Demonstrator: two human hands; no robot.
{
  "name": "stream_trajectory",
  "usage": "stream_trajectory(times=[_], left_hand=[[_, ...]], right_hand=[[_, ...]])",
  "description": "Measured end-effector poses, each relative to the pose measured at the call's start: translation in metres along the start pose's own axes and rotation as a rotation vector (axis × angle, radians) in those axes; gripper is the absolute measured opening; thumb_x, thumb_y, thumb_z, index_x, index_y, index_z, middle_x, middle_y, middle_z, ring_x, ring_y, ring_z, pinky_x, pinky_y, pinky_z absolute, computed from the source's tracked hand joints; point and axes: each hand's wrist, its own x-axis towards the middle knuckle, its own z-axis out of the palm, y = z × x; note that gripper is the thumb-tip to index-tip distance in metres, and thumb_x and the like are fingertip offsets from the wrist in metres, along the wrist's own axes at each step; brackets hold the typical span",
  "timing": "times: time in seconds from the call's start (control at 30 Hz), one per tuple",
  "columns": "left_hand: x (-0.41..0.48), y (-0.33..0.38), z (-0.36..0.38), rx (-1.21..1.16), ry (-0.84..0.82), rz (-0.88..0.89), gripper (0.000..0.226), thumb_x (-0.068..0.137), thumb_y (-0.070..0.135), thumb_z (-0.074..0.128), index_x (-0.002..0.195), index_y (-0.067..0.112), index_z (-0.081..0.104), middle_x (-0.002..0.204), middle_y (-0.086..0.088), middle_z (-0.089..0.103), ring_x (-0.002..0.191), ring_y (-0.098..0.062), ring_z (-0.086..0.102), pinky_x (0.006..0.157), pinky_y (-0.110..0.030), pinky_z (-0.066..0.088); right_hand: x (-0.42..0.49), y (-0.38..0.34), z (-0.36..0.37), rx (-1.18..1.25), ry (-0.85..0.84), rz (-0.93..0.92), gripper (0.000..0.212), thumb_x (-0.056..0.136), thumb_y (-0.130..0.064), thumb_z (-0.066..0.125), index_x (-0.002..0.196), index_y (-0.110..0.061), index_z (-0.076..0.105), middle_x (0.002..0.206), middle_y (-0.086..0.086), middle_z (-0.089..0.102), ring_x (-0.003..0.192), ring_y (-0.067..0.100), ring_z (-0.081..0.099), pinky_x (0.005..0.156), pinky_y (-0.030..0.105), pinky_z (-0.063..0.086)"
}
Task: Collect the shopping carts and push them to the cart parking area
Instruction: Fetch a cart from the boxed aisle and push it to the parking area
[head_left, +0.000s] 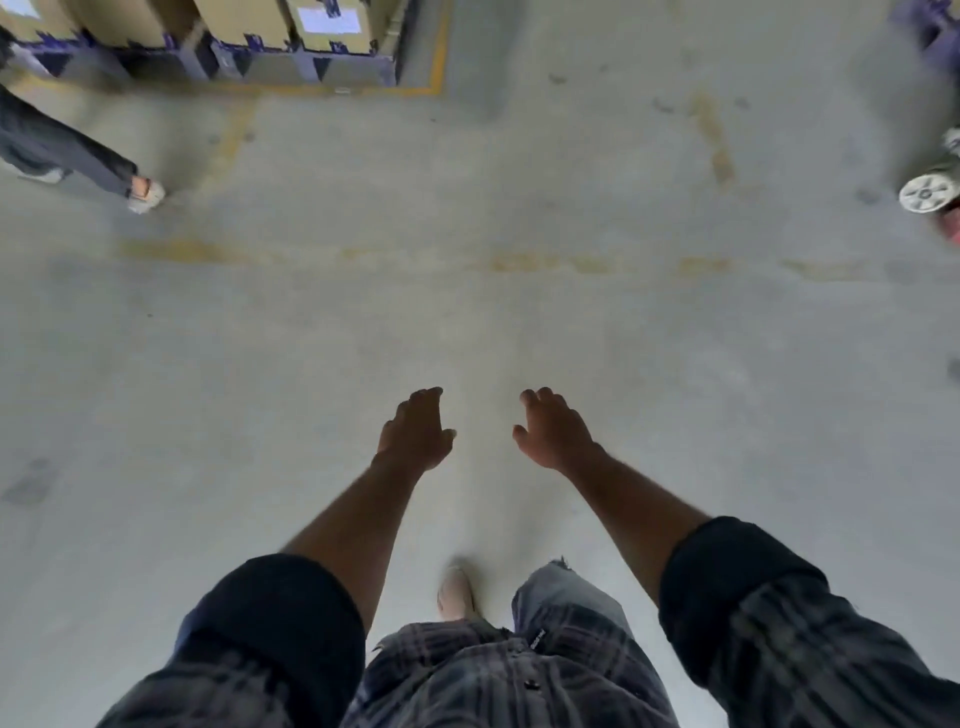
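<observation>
My left hand (415, 430) and my right hand (551, 429) reach forward over the grey concrete floor (467, 322), palms facing each other, fingers loosely bent and holding nothing. At the far right edge a white wheel (926, 193) shows, apparently part of a cart that is otherwise cut off by the frame. No whole shopping cart is in view. One of my feet (456, 592) shows below my hands.
Cardboard boxes on dark pallets (249, 41) stand at the top left inside a yellow floor line (439, 57). Another person's legs and shoe (145, 192) are at the left. A faded yellow line (498, 262) crosses the floor ahead.
</observation>
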Motion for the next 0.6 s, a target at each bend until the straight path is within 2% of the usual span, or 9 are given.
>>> stream_trajectory(times=[0.17,0.4,0.6], left_hand=[[0.119,0.062,-0.021,0.09,-0.057,0.088,0.073,0.095,0.041,0.06,0.156,0.023,0.023,0.159,0.0,0.029,0.144,-0.024,0.033,0.111,-0.044,0.037],[0.302,0.18,-0.05,0.11,-0.107,0.101,0.073,0.095,0.041,0.061,0.155,0.023,0.025,0.158,-0.001,0.03,0.143,-0.025,0.033,0.109,-0.045,0.037],[0.437,0.281,-0.108,0.024,-0.063,0.061,0.071,0.095,0.039,0.062,0.154,0.024,0.027,0.158,-0.001,0.03,0.143,-0.025,0.033,0.109,-0.045,0.037]], right_hand=[[0.094,0.062,-0.033,0.059,0.0,0.093,0.045,0.091,-0.033,0.054,0.129,-0.01,0.045,0.125,0.012,0.049,0.118,0.033,0.049,0.092,0.044,0.047],[0.252,0.179,-0.108,0.074,-0.013,0.169,0.045,0.094,-0.035,0.052,0.131,-0.011,0.043,0.127,0.011,0.047,0.119,0.03,0.048,0.093,0.043,0.046],[0.38,0.256,-0.203,0.012,-0.005,0.109,0.047,0.093,-0.037,0.052,0.131,-0.011,0.044,0.126,0.011,0.049,0.118,0.031,0.05,0.093,0.043,0.048]])
